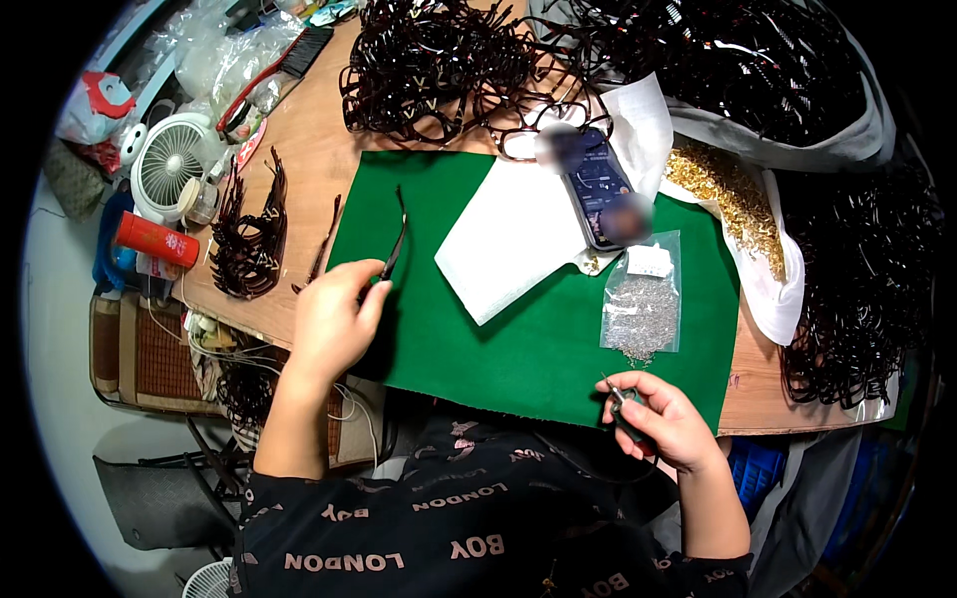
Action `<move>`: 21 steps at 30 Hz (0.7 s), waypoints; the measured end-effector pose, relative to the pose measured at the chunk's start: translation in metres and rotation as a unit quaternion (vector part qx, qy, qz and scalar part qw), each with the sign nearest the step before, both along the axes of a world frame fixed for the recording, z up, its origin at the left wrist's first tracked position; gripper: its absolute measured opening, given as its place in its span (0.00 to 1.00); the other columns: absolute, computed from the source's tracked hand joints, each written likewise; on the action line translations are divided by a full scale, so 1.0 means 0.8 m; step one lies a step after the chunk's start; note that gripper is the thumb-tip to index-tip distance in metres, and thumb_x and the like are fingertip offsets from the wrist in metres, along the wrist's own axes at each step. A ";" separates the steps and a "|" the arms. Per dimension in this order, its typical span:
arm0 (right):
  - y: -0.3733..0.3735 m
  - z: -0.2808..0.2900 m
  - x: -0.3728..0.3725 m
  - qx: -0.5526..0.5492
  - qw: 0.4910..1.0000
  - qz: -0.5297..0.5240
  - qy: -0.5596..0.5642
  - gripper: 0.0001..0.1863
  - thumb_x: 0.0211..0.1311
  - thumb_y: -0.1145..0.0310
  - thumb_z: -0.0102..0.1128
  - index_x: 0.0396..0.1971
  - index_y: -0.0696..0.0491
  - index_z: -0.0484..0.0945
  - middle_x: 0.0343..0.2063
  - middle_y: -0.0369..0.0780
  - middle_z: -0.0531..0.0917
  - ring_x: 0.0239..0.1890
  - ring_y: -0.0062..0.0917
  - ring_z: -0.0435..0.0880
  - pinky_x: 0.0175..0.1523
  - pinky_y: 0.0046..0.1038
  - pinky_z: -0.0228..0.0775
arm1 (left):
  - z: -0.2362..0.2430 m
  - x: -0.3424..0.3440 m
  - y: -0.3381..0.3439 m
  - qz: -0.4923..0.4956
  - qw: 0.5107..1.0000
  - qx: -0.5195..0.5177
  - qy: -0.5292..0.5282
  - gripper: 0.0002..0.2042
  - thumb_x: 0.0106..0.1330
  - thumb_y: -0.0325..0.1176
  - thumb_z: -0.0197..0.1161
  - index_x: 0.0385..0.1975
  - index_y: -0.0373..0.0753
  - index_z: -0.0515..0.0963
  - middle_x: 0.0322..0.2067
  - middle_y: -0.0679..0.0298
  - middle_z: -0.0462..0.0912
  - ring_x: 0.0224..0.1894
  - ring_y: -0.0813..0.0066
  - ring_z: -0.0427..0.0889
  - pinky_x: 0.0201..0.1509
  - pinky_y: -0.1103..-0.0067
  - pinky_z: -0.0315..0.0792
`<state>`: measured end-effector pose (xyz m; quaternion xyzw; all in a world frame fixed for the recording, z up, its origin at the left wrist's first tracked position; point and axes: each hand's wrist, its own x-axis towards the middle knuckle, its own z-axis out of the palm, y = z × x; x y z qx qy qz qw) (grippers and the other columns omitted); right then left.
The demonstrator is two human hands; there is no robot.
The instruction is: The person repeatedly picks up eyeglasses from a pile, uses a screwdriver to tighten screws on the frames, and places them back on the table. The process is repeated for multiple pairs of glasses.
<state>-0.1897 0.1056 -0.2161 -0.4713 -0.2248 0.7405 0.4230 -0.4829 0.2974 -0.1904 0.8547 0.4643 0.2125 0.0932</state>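
Over the left part of the green mat point(469, 344), my left hand point(334, 324) pinches a dark eyeglass temple point(399, 231), its thin end pointing away from me. My right hand point(673, 424) is wrapped round a small screwdriver point(620, 401) with a dark cord, at the mat's near edge. Its thin tip points up toward a clear bag of tiny silver screws point(641, 304). Some screws lie spilled at the bag's lower edge. The two hands are far apart, and neither touches the bag.
Eyeglass frames point(439, 80) are heaped at the back. Beside them, a phone point(595, 194) lies on white paper point(498, 249). Gold-coloured small parts point(733, 204) fill a white wrap at right, near piles of dark temples point(847, 299). More temples point(249, 234), a red can point(158, 239) and a fan point(174, 167) are left.
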 end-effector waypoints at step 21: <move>-0.034 0.013 0.008 0.126 0.755 0.011 -0.644 0.15 0.55 0.71 0.54 0.44 0.53 0.71 0.30 0.47 0.75 0.32 0.41 0.76 0.37 0.34 0.69 | 0.038 0.118 0.034 -0.211 0.936 0.041 -0.279 0.14 0.46 0.12 0.42 0.30 0.33 0.72 0.36 0.60 0.76 0.39 0.74 0.74 0.42 0.80 0.68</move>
